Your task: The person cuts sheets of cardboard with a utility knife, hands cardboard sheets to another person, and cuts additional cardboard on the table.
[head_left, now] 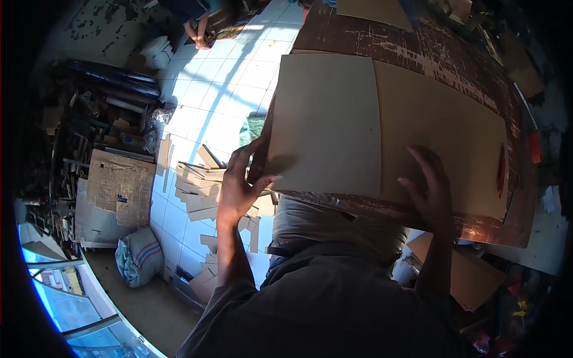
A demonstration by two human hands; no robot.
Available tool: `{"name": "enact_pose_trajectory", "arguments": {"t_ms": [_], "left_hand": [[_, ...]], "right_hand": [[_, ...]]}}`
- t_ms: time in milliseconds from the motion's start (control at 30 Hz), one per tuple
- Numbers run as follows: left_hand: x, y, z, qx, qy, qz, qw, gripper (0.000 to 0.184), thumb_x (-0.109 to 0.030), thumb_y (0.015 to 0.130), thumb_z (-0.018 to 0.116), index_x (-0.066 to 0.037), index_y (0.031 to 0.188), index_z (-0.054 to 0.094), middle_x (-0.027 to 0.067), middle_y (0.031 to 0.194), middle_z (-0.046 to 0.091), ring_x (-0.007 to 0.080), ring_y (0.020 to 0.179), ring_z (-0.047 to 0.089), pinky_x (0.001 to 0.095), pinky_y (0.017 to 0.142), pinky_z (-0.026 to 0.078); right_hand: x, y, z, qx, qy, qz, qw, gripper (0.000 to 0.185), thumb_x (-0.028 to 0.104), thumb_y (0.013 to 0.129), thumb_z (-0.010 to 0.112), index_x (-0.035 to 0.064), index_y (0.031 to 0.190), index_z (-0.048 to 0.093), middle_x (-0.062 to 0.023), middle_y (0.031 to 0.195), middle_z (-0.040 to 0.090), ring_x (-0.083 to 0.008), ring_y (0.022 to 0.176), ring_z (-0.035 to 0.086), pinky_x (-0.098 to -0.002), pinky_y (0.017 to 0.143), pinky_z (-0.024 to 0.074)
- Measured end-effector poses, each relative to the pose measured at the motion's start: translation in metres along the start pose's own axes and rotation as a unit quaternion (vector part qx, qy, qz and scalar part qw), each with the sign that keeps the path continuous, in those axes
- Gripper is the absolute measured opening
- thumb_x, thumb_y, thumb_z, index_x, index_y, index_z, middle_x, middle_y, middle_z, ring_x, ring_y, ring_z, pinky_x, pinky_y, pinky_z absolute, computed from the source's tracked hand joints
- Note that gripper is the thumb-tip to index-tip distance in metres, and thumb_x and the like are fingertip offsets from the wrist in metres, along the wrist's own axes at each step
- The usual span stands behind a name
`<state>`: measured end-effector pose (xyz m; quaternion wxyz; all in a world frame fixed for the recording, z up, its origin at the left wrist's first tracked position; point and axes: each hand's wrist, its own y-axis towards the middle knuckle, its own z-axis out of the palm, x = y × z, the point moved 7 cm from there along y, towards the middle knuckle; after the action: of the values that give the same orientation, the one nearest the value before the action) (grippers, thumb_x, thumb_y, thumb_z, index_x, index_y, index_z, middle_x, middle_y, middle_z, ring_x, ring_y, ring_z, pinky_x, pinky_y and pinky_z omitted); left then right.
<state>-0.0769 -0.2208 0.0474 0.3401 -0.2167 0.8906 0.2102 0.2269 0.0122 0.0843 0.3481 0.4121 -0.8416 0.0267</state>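
A pale cardboard sheet (325, 125) lies on top of a larger brown cardboard sheet (444, 134), covering its left part. My left hand (239, 185) is at the front left corner of the pale sheet, thumb and fingers spread about the edge; whether it presses on the sheet I cannot tell. Over the larger sheet, right of the pale one, my right hand (433, 194) is held with thumb and fingers apart and nothing between them. A slim red object (500, 170), its kind unclear, lies near the larger sheet's right end.
Both sheets rest on a worn brown table (382, 45), with another cardboard piece (373, 12) at its far side. Cardboard offcuts (200, 188) litter the tiled floor (203, 89) at left. A stuffed sack (139, 256) stands lower left. Another person's legs (197, 27) show at the top.
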Motion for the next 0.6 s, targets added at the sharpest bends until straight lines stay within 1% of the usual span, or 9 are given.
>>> {"name": "enact_pose_trajectory", "arguments": {"t_ms": [33,67,100,167,200,267,300,367,600], "left_hand": [[-0.002,-0.004,-0.002,0.013,0.014,0.046,0.999,0.084,-0.02,0.073,0.089,-0.011,0.147,0.051,0.0175,0.147,0.053,0.0364,0.116,0.064,0.0451,0.1,0.053],[0.007,-0.012,0.0,0.038,-0.029,-0.017,0.999,0.091,-0.021,0.069,0.091,-0.013,0.15,0.049,0.0166,0.155,0.046,0.0375,0.127,0.057,0.0466,0.105,0.05],[0.009,-0.018,-0.001,0.037,0.013,-0.007,0.999,0.091,-0.02,0.071,0.09,-0.016,0.151,0.048,0.015,0.159,0.041,0.0379,0.137,0.049,0.0486,0.11,0.046],[0.014,-0.026,0.001,0.04,0.007,-0.021,0.999,0.089,-0.02,0.071,0.089,-0.019,0.151,0.049,0.0146,0.161,0.039,0.0387,0.142,0.044,0.0499,0.113,0.043],[0.017,-0.027,0.003,0.028,0.007,-0.018,0.999,0.086,-0.021,0.075,0.086,-0.02,0.151,0.048,0.0127,0.16,0.042,0.0372,0.142,0.044,0.0507,0.117,0.039],[0.021,-0.029,0.005,0.03,0.019,0.0,0.999,0.083,-0.022,0.076,0.085,-0.02,0.151,0.049,0.0113,0.159,0.044,0.0361,0.142,0.045,0.0508,0.118,0.038],[0.019,-0.029,0.007,0.036,0.029,0.023,0.999,0.081,-0.022,0.078,0.084,-0.021,0.151,0.049,0.0099,0.158,0.046,0.0349,0.142,0.045,0.0508,0.119,0.037],[0.022,-0.027,0.005,0.028,0.014,0.008,0.999,0.075,-0.021,0.081,0.081,-0.021,0.15,0.051,0.0062,0.155,0.049,0.0303,0.145,0.043,0.0505,0.121,0.033],[0.022,-0.017,0.004,0.05,0.027,0.055,0.997,0.065,-0.014,0.083,0.077,-0.022,0.145,0.057,0.0036,0.149,0.056,0.025,0.149,0.039,0.0508,0.124,0.026]], "right_hand": [[0.008,0.002,0.018,0.031,-0.003,-0.032,0.999,0.059,0.021,0.091,0.075,0.0101,0.145,0.053,-0.0192,0.146,0.051,-0.0361,0.138,0.048,-0.0473,0.112,0.0409],[0.016,0.003,0.034,0.061,-0.005,-0.062,0.996,0.065,0.024,0.09,0.076,0.0116,0.148,0.05,-0.02,0.153,0.045,-0.0385,0.143,0.042,-0.0493,0.115,0.0372],[0.021,0.004,0.045,0.068,-0.001,-0.066,0.995,0.065,0.024,0.09,0.076,0.0116,0.148,0.05,-0.02,0.153,0.045,-0.0385,0.143,0.042,-0.0493,0.115,0.0372],[0.022,0.004,0.064,0.091,-0.041,-0.029,0.995,0.074,0.035,0.089,0.076,0.0145,0.153,0.046,-0.0214,0.163,0.033,-0.0426,0.15,0.03,-0.0558,0.12,0.0271],[0.022,0.005,0.069,0.096,-0.04,-0.034,0.994,0.074,0.035,0.089,0.076,0.0145,0.153,0.046,-0.0214,0.163,0.033,-0.0426,0.15,0.03,-0.0558,0.12,0.0271],[0.027,0.005,0.075,0.087,-0.162,-0.112,0.977,0.081,0.047,0.085,0.076,0.0162,0.153,0.047,-0.0224,0.164,0.03,-0.0438,0.152,0.026,-0.0604,0.12,0.0212],[0.027,0.005,0.075,0.091,-0.163,-0.115,0.976,0.081,0.047,0.085,0.076,0.0162,0.153,0.047,-0.0224,0.164,0.03,-0.0438,0.152,0.026,-0.0604,0.12,0.0212],[0.028,0.004,0.074,0.104,-0.15,-0.121,0.976,0.088,0.056,0.079,0.077,0.0176,0.153,0.048,-0.0228,0.164,0.029,-0.043,0.153,0.024,-0.063,0.12,0.0183],[0.03,0.004,0.075,0.121,-0.16,-0.135,0.97,0.086,0.057,0.078,0.077,0.0178,0.151,0.051,-0.0238,0.165,0.028,-0.0447,0.153,0.024,-0.0633,0.12,0.018]]}}
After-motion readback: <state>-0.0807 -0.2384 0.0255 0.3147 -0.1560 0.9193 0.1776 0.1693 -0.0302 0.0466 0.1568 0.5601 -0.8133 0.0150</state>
